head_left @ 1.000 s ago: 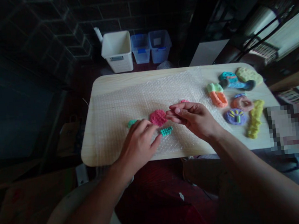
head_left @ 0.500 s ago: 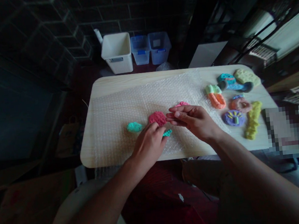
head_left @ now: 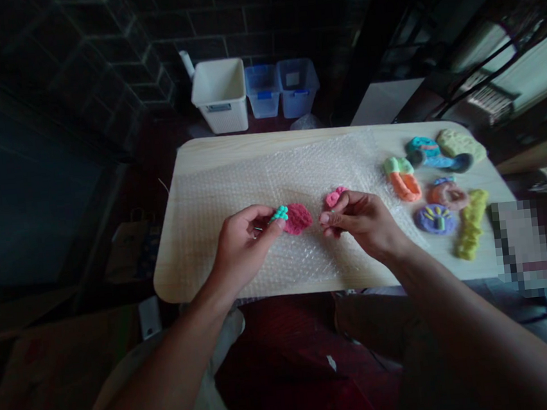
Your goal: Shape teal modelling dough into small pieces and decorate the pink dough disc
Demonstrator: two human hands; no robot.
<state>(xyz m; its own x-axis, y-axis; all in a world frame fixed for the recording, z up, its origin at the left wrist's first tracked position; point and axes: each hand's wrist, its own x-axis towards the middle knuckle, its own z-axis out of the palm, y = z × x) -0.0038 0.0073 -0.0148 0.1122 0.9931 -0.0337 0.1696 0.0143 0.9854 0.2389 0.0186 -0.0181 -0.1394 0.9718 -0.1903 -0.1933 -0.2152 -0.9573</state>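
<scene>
My left hand (head_left: 247, 236) is closed, pinching a teal clay piece (head_left: 280, 213) of small balls between thumb and fingers, raised over the bubble wrap (head_left: 215, 198). Just beyond that piece lies a flattened crimson clay lump (head_left: 298, 219) with a rough surface. To the right, my right hand (head_left: 355, 220) is closed in a pinch, and a tiny pale speck shows by its fingertips; what it holds is too small to name. A pink clay piece (head_left: 334, 196) rests behind those fingers, partly covered by them. The mint-green lump is out of sight, possibly behind my left hand.
On the table's (head_left: 186, 155) right side lie an orange and green clay shape (head_left: 404, 184), a purple disc (head_left: 434, 220), a yellow strip (head_left: 473, 224), a blue piece (head_left: 443, 161) and a brown ring (head_left: 451, 195). A white bin (head_left: 220, 97) and blue tubs (head_left: 298, 86) stand beyond.
My left hand has picked up the teal piece from the bubble wrap and moved left with it. My right hand's fingers, stretched out before, have curled into a pinch. The view has shifted slightly.
</scene>
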